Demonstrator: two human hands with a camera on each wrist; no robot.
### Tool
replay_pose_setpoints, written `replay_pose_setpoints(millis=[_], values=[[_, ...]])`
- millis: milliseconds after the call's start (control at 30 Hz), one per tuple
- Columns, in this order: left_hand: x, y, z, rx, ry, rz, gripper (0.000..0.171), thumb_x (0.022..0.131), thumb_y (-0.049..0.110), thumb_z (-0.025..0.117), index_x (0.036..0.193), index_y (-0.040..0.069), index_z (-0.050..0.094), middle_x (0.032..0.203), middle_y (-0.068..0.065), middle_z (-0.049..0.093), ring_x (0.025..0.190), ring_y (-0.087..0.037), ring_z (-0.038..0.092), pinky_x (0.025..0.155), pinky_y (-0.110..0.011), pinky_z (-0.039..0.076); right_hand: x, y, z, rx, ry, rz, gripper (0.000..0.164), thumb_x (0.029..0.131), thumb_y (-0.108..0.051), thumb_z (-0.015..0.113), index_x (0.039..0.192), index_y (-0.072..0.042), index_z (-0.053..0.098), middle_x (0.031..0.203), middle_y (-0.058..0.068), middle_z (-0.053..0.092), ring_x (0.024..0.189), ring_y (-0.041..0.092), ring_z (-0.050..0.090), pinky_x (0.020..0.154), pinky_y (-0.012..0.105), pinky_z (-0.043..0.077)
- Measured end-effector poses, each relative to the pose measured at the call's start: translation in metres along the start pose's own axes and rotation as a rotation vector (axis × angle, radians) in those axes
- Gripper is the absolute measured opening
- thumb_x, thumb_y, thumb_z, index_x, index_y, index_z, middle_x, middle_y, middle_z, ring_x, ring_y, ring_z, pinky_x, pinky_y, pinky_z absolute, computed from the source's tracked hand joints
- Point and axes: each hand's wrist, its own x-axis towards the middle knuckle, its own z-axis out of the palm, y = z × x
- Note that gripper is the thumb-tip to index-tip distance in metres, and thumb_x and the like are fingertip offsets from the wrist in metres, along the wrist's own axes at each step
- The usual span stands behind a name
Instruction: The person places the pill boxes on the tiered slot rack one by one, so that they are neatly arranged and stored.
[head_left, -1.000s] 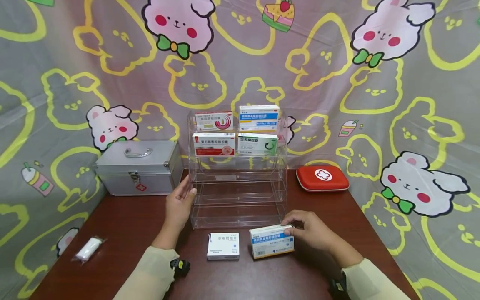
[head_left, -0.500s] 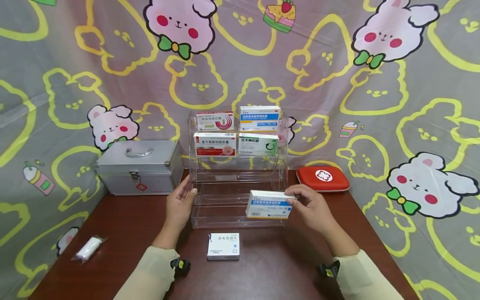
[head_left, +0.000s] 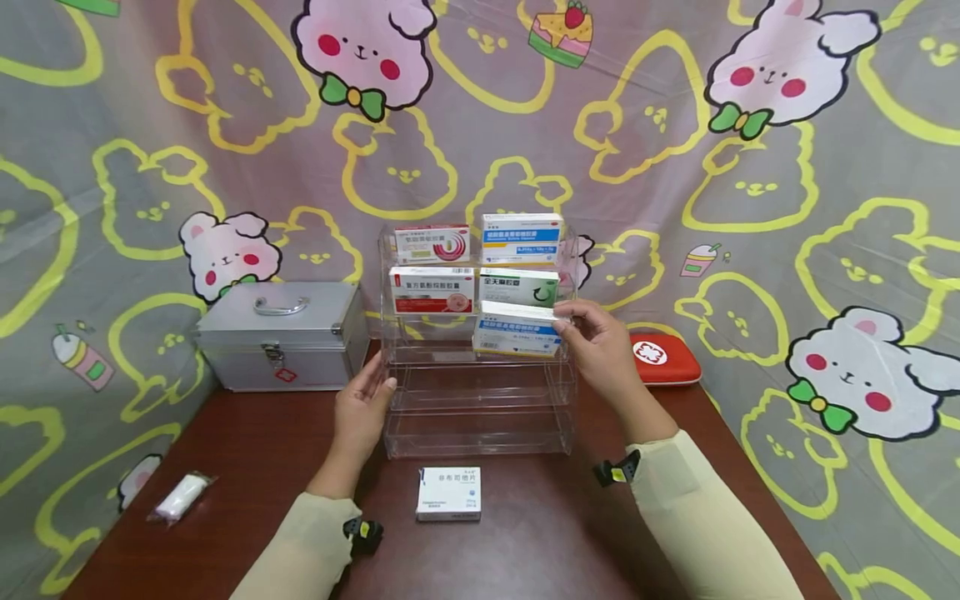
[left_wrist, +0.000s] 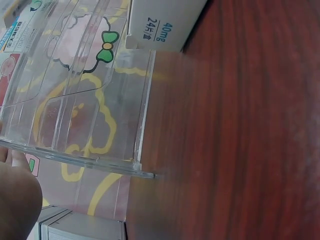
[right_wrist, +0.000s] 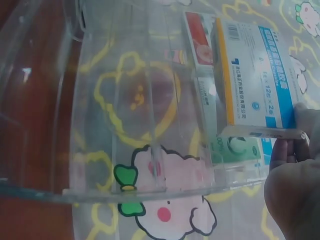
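My right hand (head_left: 600, 343) pinches the right end of a blue, white and yellow medicine box (head_left: 517, 335) between thumb and fingers. It holds the box at the third tier of a clear acrylic display rack (head_left: 480, 443), where it overlaps the lower part of a green and white box (head_left: 510, 286). In the right wrist view, the held medicine box (right_wrist: 255, 75) stands in front of the shelved boxes. My left hand (head_left: 362, 417) rests with extended fingers against the rack's left side. On the table before the rack lies a white medicine box (head_left: 448, 493).
Red-and-white boxes (head_left: 432, 290) and another blue-white box (head_left: 522, 239) occupy the upper tiers. A silver case (head_left: 277, 342) stands left of the rack, a red zip pouch (head_left: 671, 362) right. A small wrapped white roll (head_left: 182, 497) lies at the table's left.
My right hand has lifted the blue, white and yellow medicine box off the table and carried it up to the third tier. The left hand has stayed at the rack's side.
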Motion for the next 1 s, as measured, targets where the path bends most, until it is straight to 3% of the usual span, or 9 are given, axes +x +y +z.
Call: replay_pose_setpoints(millis=[200,433,600,833,1000], values=[[0.001,0.000,0.000,0.011,-0.001,0.010,0.054,0.102,-0.007,0.069,0.155,-0.003,0.057,0.159,-0.023,0.055,0.151,-0.034,0.051,0.113,-0.012,0.049,0.020,0.001,0.015,0.051,0.012,-0.062,0.018,0.101,0.001,0.075,0.118,0.008,0.074,0.125,0.022,0.070,0.093,0.004,0.068,0.072,0.013,0.059],[0.002,0.001,0.000,0.014,-0.005,0.000,0.054,0.102,-0.006,0.069,0.155,-0.003,0.057,0.159,-0.023,0.054,0.151,-0.035,0.050,0.113,-0.013,0.049,0.030,0.011,0.038,0.031,0.019,-0.110,0.016,0.097,0.005,0.077,0.113,0.008,0.076,0.120,0.025,0.073,0.103,0.006,0.068,0.086,0.011,0.057],[0.000,0.003,0.001,0.008,-0.014,0.003,0.055,0.102,-0.007,0.069,0.155,-0.004,0.056,0.159,-0.023,0.054,0.151,-0.034,0.050,0.114,-0.013,0.049,0.028,0.017,0.055,-0.026,0.010,-0.108,0.017,0.096,0.004,0.079,0.113,0.006,0.077,0.121,0.023,0.075,0.111,0.021,0.070,0.094,0.012,0.056],[0.001,0.002,0.000,0.019,-0.014,0.006,0.055,0.102,-0.006,0.069,0.156,-0.004,0.056,0.159,-0.024,0.054,0.151,-0.039,0.048,0.113,-0.013,0.048,0.024,0.019,0.083,-0.157,-0.025,-0.134,0.017,0.099,-0.005,0.080,0.115,-0.002,0.079,0.124,0.016,0.077,0.116,0.030,0.071,0.102,0.043,0.062],[0.000,0.000,-0.001,0.029,-0.014,-0.003,0.055,0.103,-0.004,0.069,0.156,-0.003,0.056,0.159,-0.024,0.054,0.151,-0.039,0.049,0.113,-0.013,0.048,0.022,0.020,0.101,-0.173,-0.018,-0.109,0.016,0.098,-0.008,0.081,0.114,-0.004,0.079,0.122,0.014,0.078,0.108,0.030,0.073,0.092,0.041,0.063]])
